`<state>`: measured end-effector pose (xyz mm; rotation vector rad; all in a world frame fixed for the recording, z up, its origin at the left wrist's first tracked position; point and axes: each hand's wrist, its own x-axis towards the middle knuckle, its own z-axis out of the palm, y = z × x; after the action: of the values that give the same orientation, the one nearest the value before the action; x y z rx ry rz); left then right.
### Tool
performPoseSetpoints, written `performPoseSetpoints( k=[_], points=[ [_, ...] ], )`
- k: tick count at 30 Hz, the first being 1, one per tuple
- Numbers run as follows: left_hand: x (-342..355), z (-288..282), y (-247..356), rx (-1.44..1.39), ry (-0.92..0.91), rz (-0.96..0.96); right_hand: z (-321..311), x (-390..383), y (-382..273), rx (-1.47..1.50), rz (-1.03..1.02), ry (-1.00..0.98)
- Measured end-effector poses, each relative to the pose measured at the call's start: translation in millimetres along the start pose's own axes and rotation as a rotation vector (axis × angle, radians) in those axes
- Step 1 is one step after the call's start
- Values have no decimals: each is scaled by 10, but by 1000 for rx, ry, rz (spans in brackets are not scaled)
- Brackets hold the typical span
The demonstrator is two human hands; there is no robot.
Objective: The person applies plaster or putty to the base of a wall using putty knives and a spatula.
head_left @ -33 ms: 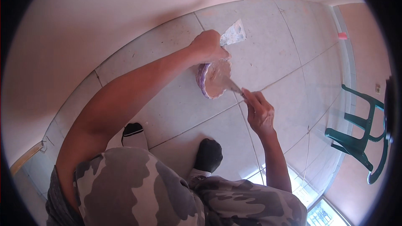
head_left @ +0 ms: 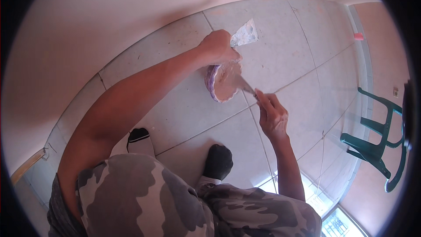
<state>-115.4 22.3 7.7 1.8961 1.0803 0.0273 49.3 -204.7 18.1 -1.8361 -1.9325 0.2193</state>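
Note:
My left hand (head_left: 218,47) is closed at the far rim of a small tub (head_left: 212,82) with a purple-edged side and a ragged, crusted rim. A wide putty knife (head_left: 245,34) sticks out beyond that same hand, its blade smeared with pale filler; its handle is hidden by the fingers. Pinkish-beige paste (head_left: 224,88) coats the inside of the tub, which is tilted toward my right. Held in my right hand (head_left: 272,113) is a narrower putty knife (head_left: 246,86), its blurred blade reaching over the tub's right rim into the paste.
Pale floor tiles (head_left: 184,123) lie below, with a pinkish wall (head_left: 109,22) close on the left and far side. A green plastic chair (head_left: 372,142) is at the right. My feet in dark socks (head_left: 219,161) are nearby, and a small pink piece (head_left: 358,36) lies at the far right skirting.
The narrower putty knife's blade has shifted a little at the tub's right rim. The tub and my left hand have moved very slightly upward in view.

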Motion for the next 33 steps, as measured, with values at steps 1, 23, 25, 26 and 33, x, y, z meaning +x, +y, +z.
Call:
performPoseSetpoints(
  k=[1, 23, 25, 26, 33],
  points=[
    [1, 5, 8, 0, -3, 3, 2, 42, -18, -55, -14, 42],
    [-332, 142, -113, -76, 172, 271, 228, -346, -472, -50, 283, -23],
    [-446, 229, -163, -25, 237, 315, 321, -452, -542, 85, 321, -21],
    [-501, 252, -215, -50, 285, 405, 370, -505, -559, 219, 344, -22],
    [-638, 285, -260, -110, 379, 624, 309, -581, -619, 13, 388, -73]
  ],
)
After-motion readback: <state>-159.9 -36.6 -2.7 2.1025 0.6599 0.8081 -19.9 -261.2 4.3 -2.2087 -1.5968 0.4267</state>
